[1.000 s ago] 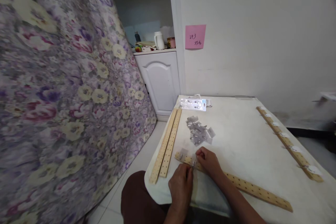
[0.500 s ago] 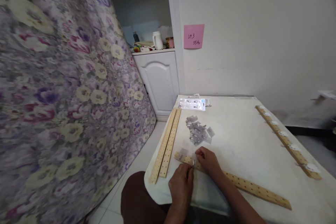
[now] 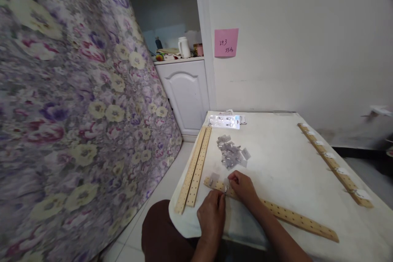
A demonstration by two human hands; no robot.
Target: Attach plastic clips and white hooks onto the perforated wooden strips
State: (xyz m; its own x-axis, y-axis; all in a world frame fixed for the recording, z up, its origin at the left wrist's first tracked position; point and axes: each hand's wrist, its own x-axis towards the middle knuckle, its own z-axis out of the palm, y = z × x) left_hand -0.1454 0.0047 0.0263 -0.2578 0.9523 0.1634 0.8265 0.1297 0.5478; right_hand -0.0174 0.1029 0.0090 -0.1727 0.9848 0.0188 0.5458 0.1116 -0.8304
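Note:
A wooden strip with rows of holes (image 3: 294, 216) lies slantwise on the table in front of me. Near its left end sits a small clear plastic piece with a shiny metal fitting (image 3: 226, 189). My left hand (image 3: 211, 213) is closed beside the strip's near edge, fingertips at the metal fitting; what they grip is hidden. From the far side, my right hand (image 3: 242, 184) pinches at the clear piece's upper right corner, with its forearm crossing the strip. Another clear piece (image 3: 214, 178) lies on the strip's left end, to the left of my hands.
A pile of similar clear pieces (image 3: 231, 155) lies beyond the hands. Two more perforated strips (image 3: 196, 168) lie along the left edge. A strip carrying several white pieces (image 3: 334, 166) lies along the right. Clear blister packaging (image 3: 224, 121) rests at the back.
Both hands keep nearly the same position and grip at the clear piece. The view has shifted very slightly; nothing else visibly differs.

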